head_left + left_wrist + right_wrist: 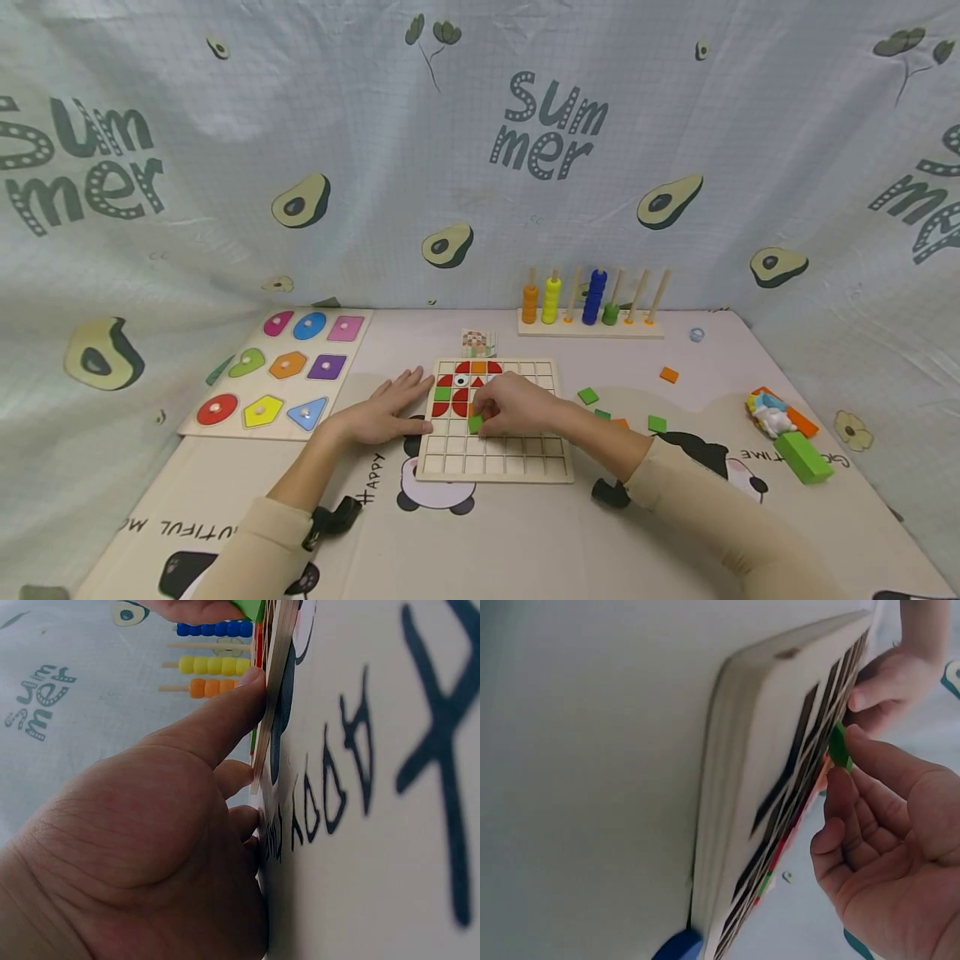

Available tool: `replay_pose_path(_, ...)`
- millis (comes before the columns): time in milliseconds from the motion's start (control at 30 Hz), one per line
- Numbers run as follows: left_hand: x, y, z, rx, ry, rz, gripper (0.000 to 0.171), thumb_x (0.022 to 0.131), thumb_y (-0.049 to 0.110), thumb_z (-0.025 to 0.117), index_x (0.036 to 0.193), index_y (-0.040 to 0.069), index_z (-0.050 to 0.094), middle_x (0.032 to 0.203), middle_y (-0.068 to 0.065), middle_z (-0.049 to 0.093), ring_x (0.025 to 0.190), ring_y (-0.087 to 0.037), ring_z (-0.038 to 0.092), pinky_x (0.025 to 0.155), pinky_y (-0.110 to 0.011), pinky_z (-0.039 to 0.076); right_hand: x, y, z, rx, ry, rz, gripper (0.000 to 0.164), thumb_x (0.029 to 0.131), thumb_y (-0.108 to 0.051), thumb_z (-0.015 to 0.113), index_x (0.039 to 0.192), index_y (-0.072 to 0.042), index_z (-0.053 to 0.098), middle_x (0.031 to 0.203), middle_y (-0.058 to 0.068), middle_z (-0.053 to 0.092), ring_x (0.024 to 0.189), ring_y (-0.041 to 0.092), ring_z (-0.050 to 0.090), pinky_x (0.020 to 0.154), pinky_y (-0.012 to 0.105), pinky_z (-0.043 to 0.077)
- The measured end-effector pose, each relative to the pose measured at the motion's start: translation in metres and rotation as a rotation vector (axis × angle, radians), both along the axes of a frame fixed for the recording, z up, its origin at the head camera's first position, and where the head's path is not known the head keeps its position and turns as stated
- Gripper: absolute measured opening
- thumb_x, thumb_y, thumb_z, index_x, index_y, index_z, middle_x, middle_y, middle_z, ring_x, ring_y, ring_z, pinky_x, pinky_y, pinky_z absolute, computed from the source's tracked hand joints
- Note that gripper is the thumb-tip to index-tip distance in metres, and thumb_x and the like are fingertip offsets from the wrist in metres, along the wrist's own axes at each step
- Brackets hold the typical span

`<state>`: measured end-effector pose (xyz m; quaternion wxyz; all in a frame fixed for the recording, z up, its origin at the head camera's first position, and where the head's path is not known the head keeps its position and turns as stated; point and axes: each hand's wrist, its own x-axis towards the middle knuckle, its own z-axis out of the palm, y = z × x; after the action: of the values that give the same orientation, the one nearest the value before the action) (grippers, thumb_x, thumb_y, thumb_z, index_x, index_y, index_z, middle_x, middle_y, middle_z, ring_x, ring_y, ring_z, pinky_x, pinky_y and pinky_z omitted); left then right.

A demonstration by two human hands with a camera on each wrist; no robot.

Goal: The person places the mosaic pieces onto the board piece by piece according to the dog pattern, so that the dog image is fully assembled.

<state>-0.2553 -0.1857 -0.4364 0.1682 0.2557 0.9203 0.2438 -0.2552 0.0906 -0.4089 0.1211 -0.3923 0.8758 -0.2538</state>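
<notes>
A wooden grid board [495, 468] lies on the table, with red, green, orange and eye-printed tiles set in its upper left cells. My right hand [521, 407] is over the board and pinches a green square tile [840, 747] between thumb and finger, close above the grid just below the filled cells. My left hand [386, 410] rests at the board's left edge. In the left wrist view its thumb [236, 697] lies against the board's side, with the other fingers stretched along the table.
A small picture card [478, 343] sits behind the board. At the back stands a peg stacker [590, 330] with coloured beads. A shape puzzle [273, 375] lies left. Loose tiles [657, 424] are scattered right, near a green block [803, 457] and a small toy figure [771, 414].
</notes>
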Motion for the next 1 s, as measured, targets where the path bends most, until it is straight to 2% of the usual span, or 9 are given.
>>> replay_pose_path(267, 0.0, 0.001, 0.001, -0.002, 0.001, -0.001, 0.086, 0.089, 0.055, 0.059, 0.155, 0.018, 0.017, 0.161, -0.01, 0.005, 0.148, -0.03, -0.003, 0.117, -0.053, -0.001, -0.001, -0.005, -0.005, 0.071, 0.022, -0.026, 0.019, 0.078, -0.023, 0.081, 0.093, -0.014, 0.072, 0.067, -0.012, 0.06, 0.063, 0.004, 0.055, 0.061, 0.021, 0.047)
replay_pose_path(467, -0.001, 0.001, 0.0, 0.002, 0.003, -0.003, 0.086, 0.089, 0.055, 0.059, 0.155, 0.018, 0.018, 0.161, -0.009, 0.005, 0.148, -0.03, -0.004, 0.117, -0.053, -0.001, -0.001, -0.003, -0.005, 0.072, -0.011, -0.027, 0.021, 0.078, -0.023, 0.081, 0.095, -0.015, 0.072, 0.069, -0.012, 0.061, 0.064, 0.005, 0.054, 0.061, 0.021, 0.047)
replay_pose_path(600, -0.001, 0.001, -0.001, -0.007, -0.003, -0.004, 0.086, 0.089, 0.055, 0.058, 0.155, 0.019, 0.016, 0.161, -0.009, 0.004, 0.148, -0.03, -0.004, 0.117, -0.053, -0.002, 0.0, 0.004, -0.003, 0.04, -0.001, 0.014, 0.025, 0.079, -0.024, 0.08, 0.101, -0.014, 0.072, 0.077, -0.01, 0.064, 0.069, 0.006, 0.056, 0.064, 0.021, 0.048)
replay_pose_path(800, 0.0, 0.001, -0.002, -0.006, 0.005, -0.008, 0.086, 0.089, 0.055, 0.058, 0.155, 0.019, 0.017, 0.161, -0.01, 0.005, 0.148, -0.03, -0.004, 0.117, -0.053, -0.001, 0.002, 0.046, 0.015, -0.028, -0.024, 0.07, 0.041, 0.084, -0.028, 0.075, 0.123, -0.018, 0.065, 0.109, -0.002, 0.066, 0.089, 0.017, 0.061, 0.072, 0.026, 0.052)
replay_pose_path(933, 0.0, 0.001, -0.001, 0.003, 0.003, -0.001, 0.086, 0.089, 0.055, 0.059, 0.155, 0.018, 0.018, 0.161, -0.009, 0.005, 0.148, -0.03, -0.004, 0.118, -0.053, -0.001, 0.008, 0.093, 0.029, -0.038, -0.086, 0.029, 0.046, 0.084, -0.036, 0.074, 0.127, -0.027, 0.061, 0.119, -0.006, 0.062, 0.101, 0.019, 0.061, 0.081, 0.033, 0.053)
replay_pose_path(1000, 0.0, 0.0, 0.0, 0.009, 0.002, 0.0, 0.085, 0.089, 0.054, 0.059, 0.155, 0.018, 0.018, 0.161, -0.009, 0.005, 0.148, -0.03, -0.004, 0.117, -0.053, -0.001, 0.012, 0.117, 0.035, -0.018, -0.128, 0.001, 0.045, 0.083, -0.033, 0.076, 0.125, -0.028, 0.061, 0.121, -0.006, 0.06, 0.103, 0.021, 0.06, 0.084, 0.036, 0.053)
